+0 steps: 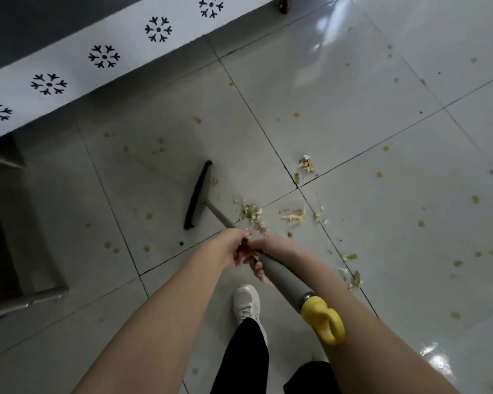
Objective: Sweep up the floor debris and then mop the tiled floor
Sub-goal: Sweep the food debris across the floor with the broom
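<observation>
A broom with a narrow black head (198,194), a grey handle (282,275) and a yellow loop end (323,321) slants across the pale tiled floor (353,109). My left hand (234,245) grips the thin shaft just ahead of my right hand (265,258), which grips the thick grey part. The head rests on the tiles left of a scatter of green and yellow food scraps (268,214). More scraps (306,166) lie beyond at a tile joint, and a few (352,273) lie by my right forearm. Small yellowish spots dot the floor.
A white panel with black snowflake cut-outs (103,56) runs along the far left. A metal-framed piece of furniture (20,297) stands at the left edge. My white shoe (246,304) and black trouser legs are below the hands.
</observation>
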The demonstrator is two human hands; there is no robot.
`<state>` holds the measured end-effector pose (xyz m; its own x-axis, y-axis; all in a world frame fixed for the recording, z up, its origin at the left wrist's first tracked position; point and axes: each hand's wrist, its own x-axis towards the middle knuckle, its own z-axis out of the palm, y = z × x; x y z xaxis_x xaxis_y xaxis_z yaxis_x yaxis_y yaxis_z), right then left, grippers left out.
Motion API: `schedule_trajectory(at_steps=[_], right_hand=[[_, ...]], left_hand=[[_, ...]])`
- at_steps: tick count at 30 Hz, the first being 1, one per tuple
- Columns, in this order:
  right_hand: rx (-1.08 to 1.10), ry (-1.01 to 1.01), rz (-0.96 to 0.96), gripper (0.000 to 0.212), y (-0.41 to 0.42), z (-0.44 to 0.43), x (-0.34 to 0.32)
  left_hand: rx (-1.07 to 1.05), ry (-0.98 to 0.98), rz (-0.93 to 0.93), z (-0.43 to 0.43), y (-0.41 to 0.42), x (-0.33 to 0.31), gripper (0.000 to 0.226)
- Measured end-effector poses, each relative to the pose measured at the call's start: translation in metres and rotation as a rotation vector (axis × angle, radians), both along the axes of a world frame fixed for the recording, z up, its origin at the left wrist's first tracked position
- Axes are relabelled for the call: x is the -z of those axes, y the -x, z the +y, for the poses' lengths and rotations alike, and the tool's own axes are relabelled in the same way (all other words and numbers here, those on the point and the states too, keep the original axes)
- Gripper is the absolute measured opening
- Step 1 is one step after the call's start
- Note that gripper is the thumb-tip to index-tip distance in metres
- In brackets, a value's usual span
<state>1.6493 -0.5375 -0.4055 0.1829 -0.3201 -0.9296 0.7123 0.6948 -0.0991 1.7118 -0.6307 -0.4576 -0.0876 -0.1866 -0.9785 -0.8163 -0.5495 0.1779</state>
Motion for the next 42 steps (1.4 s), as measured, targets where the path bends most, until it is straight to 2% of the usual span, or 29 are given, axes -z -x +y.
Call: schedule_trajectory(at_steps=[7, 13, 19, 23, 28, 32, 37, 42], right_hand=[[0.009, -0.130, 0.052, 0.048, -0.004, 0.112, -0.018], [0.098, -0.188, 0.130, 0.040, -0.008, 0.214, -0.045], [0.137, -0.178, 0.084, 0.040, -0.021, 0.296, -0.063], [0.109, -0.104, 0.024, 0.042, -0.043, 0.297, -0.056], [0.080, -0.042, 0.012, 0.036, -0.071, 0.246, -0.037], [0.007, -0.065, 0.013, 0.040, -0.081, 0.233, -0.024], [-0.007, -0.169, 0.047, 0.044, -0.060, 0.285, -0.030], [0.009, -0.262, 0.077, 0.045, -0.028, 0.345, -0.052]], left_hand=[[0.021, -0.173, 0.027, 0.111, 0.007, -0.013, 0.027], [0.191, -0.254, 0.079, 0.213, 0.012, -0.026, 0.028], [0.138, -0.217, 0.145, 0.292, -0.002, -0.046, 0.017], [0.155, -0.141, 0.053, 0.286, -0.025, -0.047, 0.013], [0.139, -0.104, -0.037, 0.234, -0.058, -0.034, 0.031], [0.243, -0.127, -0.104, 0.223, -0.069, -0.030, 0.038], [0.242, -0.285, -0.037, 0.277, -0.047, -0.027, 0.037], [0.235, -0.356, 0.072, 0.342, -0.012, -0.040, 0.030]])
